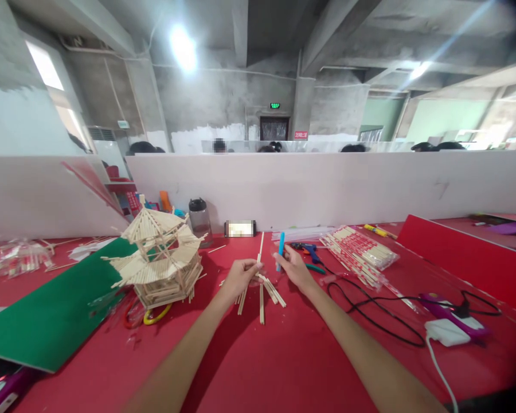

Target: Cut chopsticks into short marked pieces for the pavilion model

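My left hand (pixel 241 276) is closed, with a thin wooden stick (pixel 262 243) pinched upright between thumb and fingers. Just below it, a fan of wooden sticks (pixel 262 305) spreads over the red table; the point where they meet is partly hidden by the hand. In my right hand (pixel 297 269), a slim blue pen-like tool (pixel 281 245) stands nearly upright, a little apart from the stick. Its exact kind is too small to make out. Left of both hands stands a two-tiered pavilion model (pixel 163 267) built of wooden sticks.
A green board (pixel 60 304) and scissors with yellow handles (pixel 158 315) lie at left. Behind are a dark-lidded bottle (pixel 199 218) and a phone-like device (pixel 239 229). At right lie a blue glue gun (pixel 312 251), bagged sticks (pixel 361 252), a black cable (pixel 370 330) and a power strip (pixel 456 315).
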The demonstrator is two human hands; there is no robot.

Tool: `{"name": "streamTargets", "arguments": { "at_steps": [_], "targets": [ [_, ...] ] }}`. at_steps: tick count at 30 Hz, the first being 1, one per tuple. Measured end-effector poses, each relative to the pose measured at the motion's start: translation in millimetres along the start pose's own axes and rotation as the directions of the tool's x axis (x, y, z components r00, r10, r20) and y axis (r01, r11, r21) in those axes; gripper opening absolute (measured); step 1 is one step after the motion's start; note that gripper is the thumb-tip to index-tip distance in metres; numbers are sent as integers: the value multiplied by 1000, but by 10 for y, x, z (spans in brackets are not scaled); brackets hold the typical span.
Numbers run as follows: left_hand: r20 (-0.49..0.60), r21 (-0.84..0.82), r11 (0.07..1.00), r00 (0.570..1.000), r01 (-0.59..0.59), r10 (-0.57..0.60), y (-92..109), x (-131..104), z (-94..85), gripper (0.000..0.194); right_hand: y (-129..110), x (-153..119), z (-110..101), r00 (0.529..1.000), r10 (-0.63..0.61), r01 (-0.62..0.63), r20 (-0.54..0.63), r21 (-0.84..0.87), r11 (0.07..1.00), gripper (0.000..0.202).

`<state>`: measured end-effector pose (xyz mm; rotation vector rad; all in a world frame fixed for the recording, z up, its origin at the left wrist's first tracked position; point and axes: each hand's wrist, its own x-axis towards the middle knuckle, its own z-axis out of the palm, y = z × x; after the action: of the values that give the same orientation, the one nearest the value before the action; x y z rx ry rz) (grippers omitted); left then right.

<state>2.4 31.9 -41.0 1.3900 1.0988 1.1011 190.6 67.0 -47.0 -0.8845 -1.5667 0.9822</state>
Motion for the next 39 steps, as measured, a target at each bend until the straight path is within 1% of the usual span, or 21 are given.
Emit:
{"name": "streamTargets", "arguments": {
  "at_steps": [1,2,3,4,5,6,7,9,11,13,15,17,18,20,22,25,29,32,34,37,39],
  "targets": [
    [-8,-2,1000,1000,3,-3,3,1,-11,45,7,2,-41,999,-17,20,29,-128,992,39],
    [-14,-4,1000,1000,7,-7,5,3,-21,45,18,0,-77,997,-31,48,64,-280,959,37],
    [-17,-5,1000,1000,12,-12,4,4,-29,44,33,-8,-104,995,-33,72,96,-440,895,35],
    [-16,-4,1000,1000,17,-17,0,6,-34,44,53,-19,-122,992,-20,91,128,-577,812,33],
    [-10,-2,1000,1000,20,-20,-6,8,-36,44,77,-33,-130,988,2,106,155,-681,724,31],
    [-4,1,1000,1000,22,-22,-13,9,-36,44,103,-47,-132,983,28,119,179,-754,646,28],
    [5,4,1000,1000,22,-22,-20,8,-34,44,129,-61,-128,978,50,136,205,-794,592,26],
    [24,13,1000,999,22,-22,-27,1,-28,44,171,-79,-117,967,66,173,247,-822,543,25],
    [42,20,1000,999,24,-25,-23,-12,-20,44,179,-80,-106,965,46,189,257,-808,559,29],
    [58,27,999,998,23,-25,-16,-25,-13,43,140,-70,-90,970,-1,189,245,-747,638,31],
    [77,32,999,997,25,-28,-14,-32,-9,43,64,-63,-56,970,-47,187,240,-605,774,28],
    [108,31,999,993,36,-39,-17,-29,-7,44,-17,-72,-2,965,-53,157,255,-408,900,26],
    [123,31,999,991,42,-45,-20,-26,-7,45,-50,-81,30,964,-39,126,264,-321,939,28],
    [148,35,998,988,46,-50,-24,-20,-6,46,-86,-103,93,964,2,53,268,-198,979,31],
    [155,56,997,986,49,-57,-22,-20,-2,46,-82,-120,141,970,33,-6,242,-111,994,33],
    [155,104,993,985,59,-74,-14,-30,14,45,-31,-128,179,980,52,-51,190,-10,999,34],
    [162,160,986,985,35,-62,-11,-42,43,45,25,-137,210,983,81,-89,167,44,995,34],
    [165,224,975,985,5,-43,11,-53,33,46,18,-150,233,987,89,-99,135,70,993,34],
    [150,332,942,989,-60,11,49,-67,-2,45,-6,-153,231,992,80,-88,102,79,993,34],
    [76,531,830,985,-172,156,130,-96,-71,41,-44,-140,180,998,62,-63,19,80,995,34],
    [29,583,789,976,-192,216,186,-103,-103,37,-53,-120,124,997,71,-69,-28,84,994,35]
  ]
}}
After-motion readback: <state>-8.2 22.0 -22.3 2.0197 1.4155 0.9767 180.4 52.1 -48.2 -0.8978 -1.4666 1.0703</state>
